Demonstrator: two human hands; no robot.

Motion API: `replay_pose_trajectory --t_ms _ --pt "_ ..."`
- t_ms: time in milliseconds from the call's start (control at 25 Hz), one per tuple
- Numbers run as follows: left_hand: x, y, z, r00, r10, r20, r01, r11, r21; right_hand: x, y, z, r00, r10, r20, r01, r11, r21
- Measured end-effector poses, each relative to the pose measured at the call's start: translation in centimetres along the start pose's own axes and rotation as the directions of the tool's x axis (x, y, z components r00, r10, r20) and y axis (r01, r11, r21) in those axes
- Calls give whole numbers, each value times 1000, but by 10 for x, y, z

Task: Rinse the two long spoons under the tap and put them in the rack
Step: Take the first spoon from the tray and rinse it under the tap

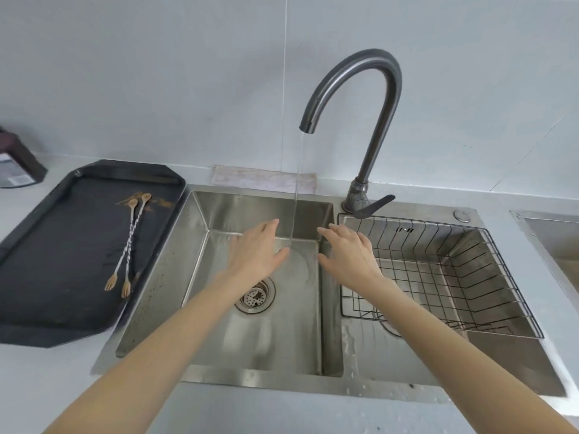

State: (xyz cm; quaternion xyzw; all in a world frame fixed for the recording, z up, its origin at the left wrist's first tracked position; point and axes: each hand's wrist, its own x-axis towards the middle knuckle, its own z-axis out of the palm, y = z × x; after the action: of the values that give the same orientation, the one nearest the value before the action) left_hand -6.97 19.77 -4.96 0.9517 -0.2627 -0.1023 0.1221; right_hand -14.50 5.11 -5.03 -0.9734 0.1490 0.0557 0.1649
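Observation:
Two long twisted-handle spoons [130, 244] lie side by side on a black tray [47, 245] left of the sink, bowls at the far end in brown powder, small fork ends toward me. The dark curved tap [369, 98] runs a thin stream of water [296, 195] into the left basin [219, 308]. My left hand [255, 250] hovers flat and empty over that basin, just left of the stream. On the other side of the stream my right hand [349, 253] is spread and empty. The wire rack [454, 270] sits in the right basin.
The drain strainer [255, 296] lies below my left hand. The tap lever [372, 206] points right, at the rack's far edge. A folded cloth [260, 178] rests behind the sink. A dark box [15, 164] stands at the far left. Another sink edge [551, 233] shows at right.

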Motion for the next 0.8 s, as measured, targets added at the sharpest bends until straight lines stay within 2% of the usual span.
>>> replay_pose_trajectory --t_ms 280,800 --pt "-25 -93 -15 996 -85 -19 85 996 11 8 -77 30 999 -34 21 33 999 43" --pt "-29 -236 -41 952 -305 39 307 943 -129 56 -208 82 990 -67 125 50 989 140"
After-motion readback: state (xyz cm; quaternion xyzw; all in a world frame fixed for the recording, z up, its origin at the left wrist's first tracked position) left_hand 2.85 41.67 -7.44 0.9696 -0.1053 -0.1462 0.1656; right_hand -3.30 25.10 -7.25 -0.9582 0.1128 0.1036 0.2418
